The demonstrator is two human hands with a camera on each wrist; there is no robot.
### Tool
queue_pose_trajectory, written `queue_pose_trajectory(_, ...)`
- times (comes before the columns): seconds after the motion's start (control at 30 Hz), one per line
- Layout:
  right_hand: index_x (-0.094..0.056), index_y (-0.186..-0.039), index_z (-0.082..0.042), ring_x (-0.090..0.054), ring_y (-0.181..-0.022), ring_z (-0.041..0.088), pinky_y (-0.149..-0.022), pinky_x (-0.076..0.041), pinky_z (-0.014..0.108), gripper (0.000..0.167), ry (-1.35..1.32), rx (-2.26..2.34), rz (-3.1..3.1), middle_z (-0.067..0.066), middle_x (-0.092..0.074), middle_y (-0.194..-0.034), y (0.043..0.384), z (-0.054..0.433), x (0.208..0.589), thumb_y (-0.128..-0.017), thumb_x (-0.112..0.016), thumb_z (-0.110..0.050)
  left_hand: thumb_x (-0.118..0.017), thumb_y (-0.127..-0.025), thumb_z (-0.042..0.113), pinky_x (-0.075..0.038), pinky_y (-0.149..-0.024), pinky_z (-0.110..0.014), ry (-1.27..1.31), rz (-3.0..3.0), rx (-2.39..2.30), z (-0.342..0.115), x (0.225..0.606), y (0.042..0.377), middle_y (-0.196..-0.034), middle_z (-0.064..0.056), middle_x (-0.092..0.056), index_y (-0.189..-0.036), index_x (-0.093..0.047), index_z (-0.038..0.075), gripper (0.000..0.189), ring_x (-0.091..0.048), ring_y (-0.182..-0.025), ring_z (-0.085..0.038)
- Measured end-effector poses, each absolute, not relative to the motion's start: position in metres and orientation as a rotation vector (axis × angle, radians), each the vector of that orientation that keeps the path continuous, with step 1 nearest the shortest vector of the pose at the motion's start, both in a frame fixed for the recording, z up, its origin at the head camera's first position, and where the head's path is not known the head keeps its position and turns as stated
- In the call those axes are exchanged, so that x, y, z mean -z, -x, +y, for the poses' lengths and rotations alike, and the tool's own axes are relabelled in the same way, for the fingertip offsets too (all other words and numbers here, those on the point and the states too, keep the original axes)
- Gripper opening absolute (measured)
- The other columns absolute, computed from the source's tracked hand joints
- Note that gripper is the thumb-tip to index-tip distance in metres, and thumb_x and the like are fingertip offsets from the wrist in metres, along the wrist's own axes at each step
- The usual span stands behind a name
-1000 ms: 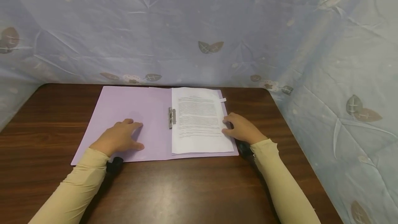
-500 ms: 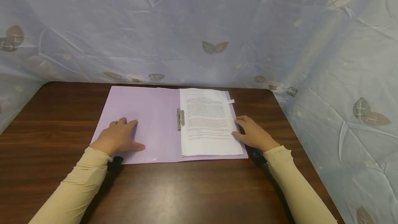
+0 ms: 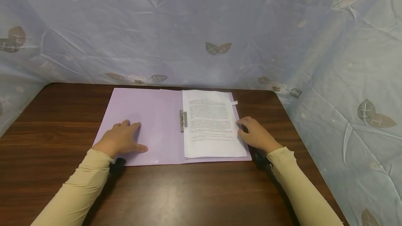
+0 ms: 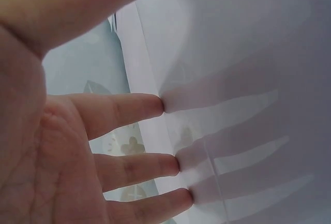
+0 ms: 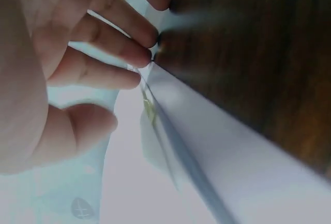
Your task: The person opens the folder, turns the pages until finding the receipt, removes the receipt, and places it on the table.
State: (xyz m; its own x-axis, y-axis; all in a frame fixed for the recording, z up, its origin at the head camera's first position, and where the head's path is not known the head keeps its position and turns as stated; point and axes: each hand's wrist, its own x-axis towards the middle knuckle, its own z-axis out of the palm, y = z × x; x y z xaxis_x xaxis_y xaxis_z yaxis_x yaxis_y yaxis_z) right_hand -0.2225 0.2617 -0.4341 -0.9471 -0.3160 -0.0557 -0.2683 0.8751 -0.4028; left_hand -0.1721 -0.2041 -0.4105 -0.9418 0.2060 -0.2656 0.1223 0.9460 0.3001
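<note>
So, room first: the far edge of the desk (image 3: 176,194) is nearly met by the top of the lilac folder (image 3: 154,114), so hardly any wood is left showing back there. A lot more wood can be seen at the near side, plus a decent strip out to the left and a narrower one to the right. The desk's near edge is cut off by the frame.

The back and both sides are walled in by creased, leaf-printed cloth (image 3: 188,27), so that's where movement would be blocked. The near corners of the folder are crowded by pale yellow sleeves (image 3: 75,191) and some dark gear (image 3: 117,166) worn under the wrists. A small white tab (image 3: 234,103) is seen poking past the folder's right edge, and a metal clip (image 3: 183,120) is set near the spine.

As for the folder, it's been laid flat between the hands, with printed pages (image 3: 210,123) stacked on its right half. The left cover is touched by the spread fingertips of the left hand (image 3: 117,139); nothing is gripped there. The pages' right edge is met by the fingers of the right hand (image 3: 255,133), loosely bent, thumb kept apart; no firm grip can be made out.
</note>
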Motion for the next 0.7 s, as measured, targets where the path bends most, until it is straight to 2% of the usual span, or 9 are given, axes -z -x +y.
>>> queue_pose_trajectory(0.17, -0.071, -0.122, 0.007, -0.06, -0.109, 0.037, -0.099, -0.048, 0.056, 0.035, 0.433, 0.664, 2.962, 0.022, -0.065, -0.119, 0.225, 0.261, 0.433, -0.095, -0.056, -0.01, -0.086, -0.076, 0.057, -0.041, -0.098, -0.076, -0.24, 2.807, -0.41, -0.203, 0.409, 0.17, -0.147, -0.044, -0.038, -0.15, -0.045, -0.006, 0.106, -0.039, -0.131, -0.068)
queue_pose_trajectory(0.23, -0.072, -0.121, 0.005, -0.06, -0.107, 0.036, -0.097, -0.049, 0.055, 0.034, 0.387, 0.698, 2.944, 0.022, -0.065, -0.118, 0.225, 0.261, 0.432, -0.095, -0.056, -0.01, -0.086, -0.076, 0.057, -0.041, -0.098, -0.076, -0.24, 2.809, -0.411, -0.202, 0.409, 0.17, -0.147, -0.044, -0.038, -0.15, -0.045, -0.006, 0.106, -0.039, -0.131, -0.068)
queue_pose_trajectory(0.4, -0.071, -0.124, 0.0, -0.061, -0.115, 0.037, -0.1, -0.05, 0.055, 0.033, 0.26, 0.751, 2.875, 0.023, -0.065, -0.131, 0.224, 0.262, 0.431, -0.1, -0.056, -0.017, -0.086, -0.076, 0.056, -0.042, -0.098, -0.076, -0.235, 2.802, -0.412, -0.201, 0.407, 0.17, -0.147, -0.044, -0.038, -0.15, -0.045, -0.007, 0.106, -0.039, -0.131, -0.068)
queue_pose_trajectory(0.57, -0.072, -0.121, -0.002, -0.064, -0.098, 0.03, -0.085, -0.056, 0.044, 0.032, 0.209, 0.838, 2.819, 0.02, -0.07, -0.122, 0.228, 0.263, 0.427, -0.102, -0.057, -0.022, -0.087, -0.076, 0.055, -0.042, -0.098, -0.076, -0.233, 2.801, -0.411, -0.201, 0.408, 0.17, -0.146, -0.044, -0.039, -0.149, -0.045, -0.008, 0.105, -0.04, -0.13, -0.067)
queue_pose_trajectory(0.7, -0.073, -0.118, -0.003, -0.066, -0.09, 0.025, -0.081, -0.056, 0.041, 0.03, 0.228, 0.854, 2.816, 0.016, -0.072, -0.115, 0.235, 0.268, 0.424, -0.103, -0.059, -0.025, -0.087, -0.076, 0.055, -0.042, -0.097, -0.076, -0.235, 2.799, -0.414, -0.202, 0.409, 0.17, -0.146, -0.044, -0.039, -0.15, -0.045, -0.007, 0.106, -0.04, -0.13, -0.067)
